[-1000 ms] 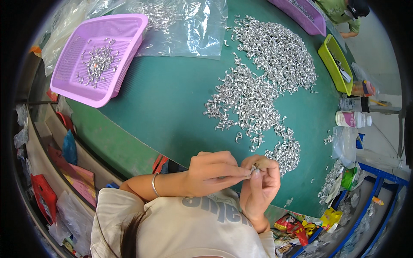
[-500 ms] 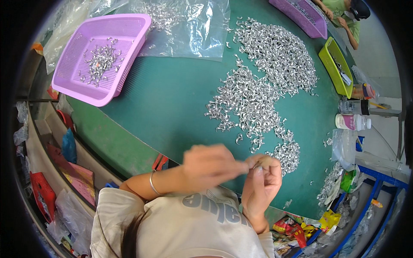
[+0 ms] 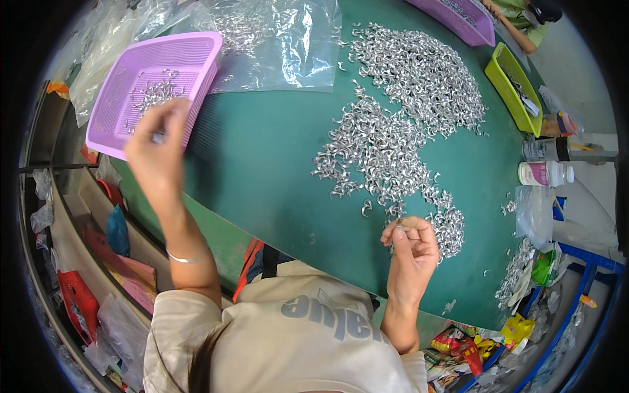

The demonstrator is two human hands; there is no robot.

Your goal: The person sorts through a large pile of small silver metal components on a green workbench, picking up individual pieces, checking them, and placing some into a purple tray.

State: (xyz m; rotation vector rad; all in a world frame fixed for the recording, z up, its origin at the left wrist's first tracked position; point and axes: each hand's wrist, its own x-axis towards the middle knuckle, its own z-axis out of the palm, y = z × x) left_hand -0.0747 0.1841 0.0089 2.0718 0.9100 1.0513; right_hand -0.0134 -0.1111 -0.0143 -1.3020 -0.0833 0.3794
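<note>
My left hand (image 3: 157, 147), slightly blurred, is over the near right edge of a purple plastic basket (image 3: 105, 128). Its fingers are curled around a small silvery piece (image 3: 158, 137) whose shape is blurred. Inside the basket is a scatter of small curved metal pieces (image 3: 157, 92). At the near end of a large pile of the same shiny pieces (image 3: 380, 147), my right hand (image 3: 413, 252) is held palm up. Its thumb and forefinger pinch a small metal piece (image 3: 399, 224), mostly covered by the fingertips.
A clear plastic bag (image 3: 288, 65) with more pieces lies on the green table (image 3: 262, 157). A yellow-green basket (image 3: 517, 98), bottles (image 3: 544, 173) and a second purple basket (image 3: 472, 29) line the right side. Another person's arm (image 3: 514, 29) shows at the far right corner.
My hands have come apart. The left hand has swung left and away from me to the purple basket; the right hand stays near the pile, still pinching.
</note>
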